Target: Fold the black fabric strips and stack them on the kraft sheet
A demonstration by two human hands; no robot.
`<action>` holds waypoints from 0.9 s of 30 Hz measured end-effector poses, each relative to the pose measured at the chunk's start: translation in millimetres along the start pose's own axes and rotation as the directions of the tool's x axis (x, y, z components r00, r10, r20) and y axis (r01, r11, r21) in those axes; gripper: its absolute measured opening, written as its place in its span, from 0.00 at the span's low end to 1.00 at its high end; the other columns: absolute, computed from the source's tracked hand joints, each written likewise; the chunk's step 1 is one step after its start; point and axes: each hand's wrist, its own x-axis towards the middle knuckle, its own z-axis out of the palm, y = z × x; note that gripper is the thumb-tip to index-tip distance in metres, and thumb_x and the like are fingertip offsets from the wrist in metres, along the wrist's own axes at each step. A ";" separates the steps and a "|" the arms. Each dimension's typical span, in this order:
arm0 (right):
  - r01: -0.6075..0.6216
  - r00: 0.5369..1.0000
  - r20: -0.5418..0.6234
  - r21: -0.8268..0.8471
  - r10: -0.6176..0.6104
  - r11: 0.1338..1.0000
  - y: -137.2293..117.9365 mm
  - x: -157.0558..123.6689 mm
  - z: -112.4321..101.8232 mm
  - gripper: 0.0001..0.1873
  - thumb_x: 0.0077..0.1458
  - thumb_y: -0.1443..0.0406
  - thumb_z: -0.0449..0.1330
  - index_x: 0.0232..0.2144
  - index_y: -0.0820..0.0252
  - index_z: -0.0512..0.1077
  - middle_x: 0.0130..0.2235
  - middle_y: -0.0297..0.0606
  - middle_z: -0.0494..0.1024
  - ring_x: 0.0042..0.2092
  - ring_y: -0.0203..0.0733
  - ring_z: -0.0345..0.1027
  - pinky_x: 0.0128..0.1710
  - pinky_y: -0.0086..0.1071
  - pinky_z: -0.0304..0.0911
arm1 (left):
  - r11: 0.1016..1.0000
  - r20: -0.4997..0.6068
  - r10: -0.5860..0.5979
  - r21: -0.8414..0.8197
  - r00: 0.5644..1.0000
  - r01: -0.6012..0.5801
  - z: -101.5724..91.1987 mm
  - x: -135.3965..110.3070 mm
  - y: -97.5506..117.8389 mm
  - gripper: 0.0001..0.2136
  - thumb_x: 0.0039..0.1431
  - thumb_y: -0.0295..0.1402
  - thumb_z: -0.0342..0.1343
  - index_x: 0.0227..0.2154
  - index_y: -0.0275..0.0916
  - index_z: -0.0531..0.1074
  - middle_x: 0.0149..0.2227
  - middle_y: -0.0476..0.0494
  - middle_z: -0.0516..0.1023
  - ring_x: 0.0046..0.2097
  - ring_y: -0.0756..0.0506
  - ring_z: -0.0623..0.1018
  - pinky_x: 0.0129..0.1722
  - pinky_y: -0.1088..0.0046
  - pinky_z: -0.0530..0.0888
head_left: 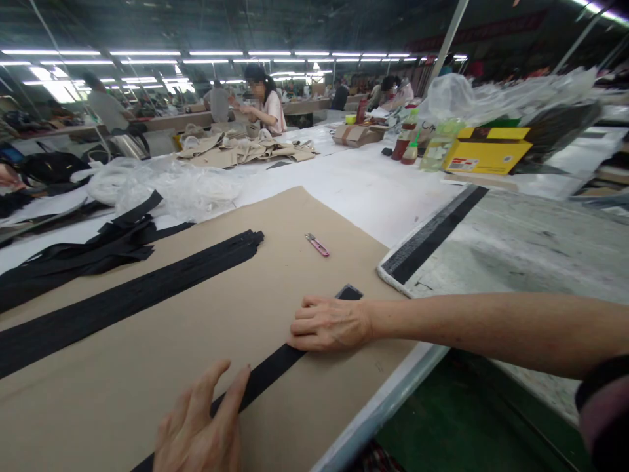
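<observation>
A black strip [275,371] is held down on a tan sheet [304,216] by the right hand [330,324], which is laid palm down, fingers together and slightly bent; whether the strip is also pinched cannot be told. Farther along the strip, left of that hand, the left hand [201,423] is spread over it, thumb and forefinger parted. Pink-handled snips [317,244] are seen just beyond the right hand. Stacked black strips [147,292] are laid beyond the left.
</observation>
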 end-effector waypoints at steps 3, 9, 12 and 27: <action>-0.008 1.000 -0.013 0.001 0.008 1.000 0.3 -0.4 1.6 0.12 0.65 0.68 0.45 0.39 0.63 0.68 0.34 0.37 0.67 0.36 0.37 0.58 0.39 0.35 0.50 | 0.960 -0.047 0.116 -0.252 0.992 -0.124 10.6 23.4 19.4 0.20 0.56 0.20 0.43 0.51 0.35 0.65 0.46 0.41 0.71 0.46 0.48 0.71 0.45 0.72 0.72; 0.002 1.000 0.006 0.000 -0.002 1.000 6.8 -14.1 3.1 0.12 0.65 0.68 0.45 0.38 0.63 0.69 0.35 0.37 0.68 0.38 0.37 0.59 0.39 0.34 0.51 | 0.959 0.032 0.160 -0.243 0.987 -0.147 31.6 29.5 39.4 0.24 0.53 0.16 0.44 0.54 0.33 0.61 0.39 0.46 0.72 0.42 0.47 0.71 0.43 0.72 0.72; -0.006 1.000 0.025 -0.012 0.006 1.000 10.9 -24.6 1.2 0.12 0.65 0.68 0.45 0.38 0.63 0.68 0.35 0.38 0.68 0.38 0.38 0.59 0.38 0.34 0.51 | 0.960 0.033 0.198 -0.209 0.980 -0.187 33.1 27.1 36.6 0.26 0.53 0.16 0.45 0.56 0.34 0.59 0.41 0.47 0.72 0.43 0.46 0.70 0.46 0.72 0.70; -0.020 0.999 0.047 -0.080 0.023 0.997 17.1 -50.5 -6.6 0.10 0.65 0.67 0.47 0.41 0.62 0.68 0.35 0.37 0.67 0.37 0.37 0.60 0.41 0.34 0.49 | 0.994 0.189 0.107 -0.057 0.976 -0.098 8.5 49.8 61.1 0.31 0.53 0.14 0.44 0.59 0.46 0.60 0.39 0.44 0.71 0.39 0.44 0.67 0.39 0.67 0.67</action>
